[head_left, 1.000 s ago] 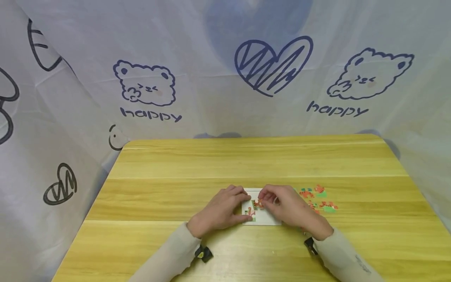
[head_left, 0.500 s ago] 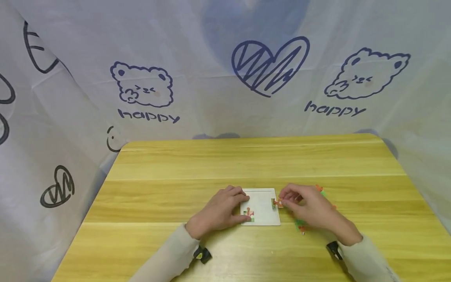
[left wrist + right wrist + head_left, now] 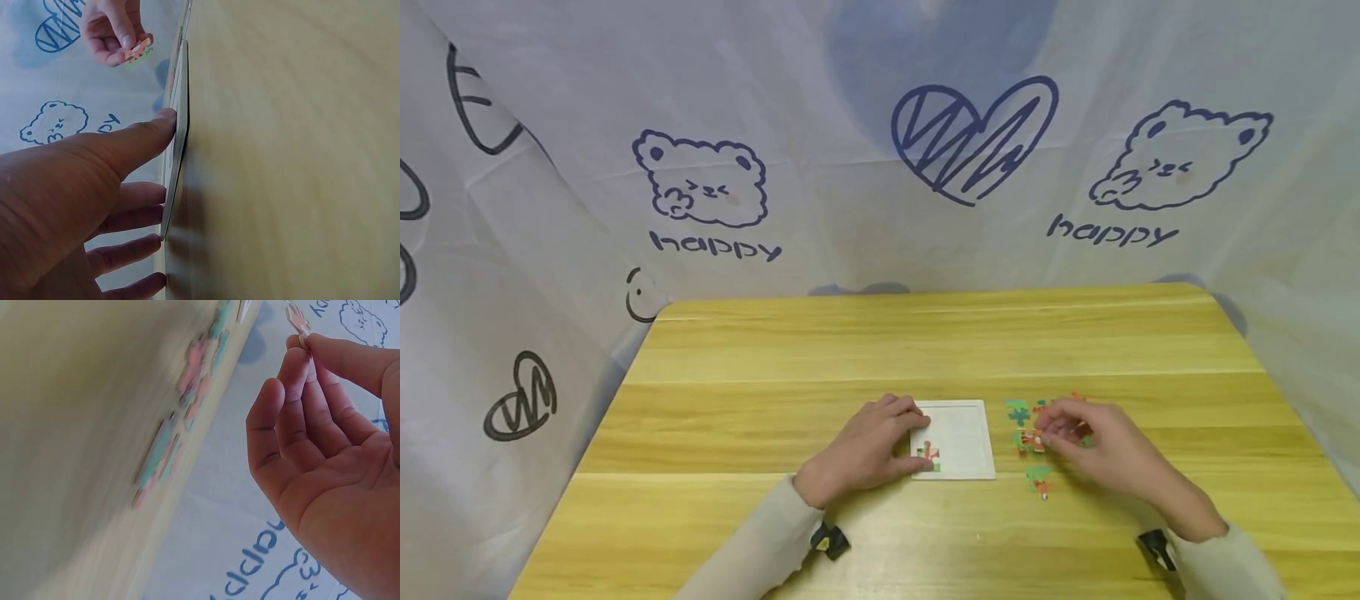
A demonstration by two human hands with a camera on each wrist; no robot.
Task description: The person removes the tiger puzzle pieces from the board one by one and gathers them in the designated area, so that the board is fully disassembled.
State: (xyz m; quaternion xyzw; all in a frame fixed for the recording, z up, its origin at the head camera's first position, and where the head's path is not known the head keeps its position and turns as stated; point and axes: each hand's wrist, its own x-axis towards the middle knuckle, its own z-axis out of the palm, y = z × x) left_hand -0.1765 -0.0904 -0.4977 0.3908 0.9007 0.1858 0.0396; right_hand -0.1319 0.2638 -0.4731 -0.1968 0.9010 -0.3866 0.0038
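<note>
My left hand [image 3: 857, 442] rests along the left side of a white puzzle tray [image 3: 962, 442], its fingers fairly straight. In the left wrist view the thumb [image 3: 147, 134] lies on the tray's rim. One red, white and green puzzle piece [image 3: 927, 452] sits in the tray's near left corner, beside that thumb. To the right of the tray, my right hand [image 3: 1108, 437] pinches an orange-and-green puzzle piece [image 3: 139, 51] between thumb and fingertips. The right wrist view shows this held piece [image 3: 297, 319] edge-on, raised above the tabletop.
Several loose puzzle pieces lie right of the tray, among them a green-and-teal one [image 3: 1018, 412] and a green-and-orange one [image 3: 1039, 477]. Others are partly hidden behind my right hand. The wooden table [image 3: 760, 358] meets a printed white cloth [image 3: 835, 208] at its far edge.
My right hand has moved right, carrying the pinched puzzle piece from over the tray to above the loose pieces. The left hand has stayed on the tray.
</note>
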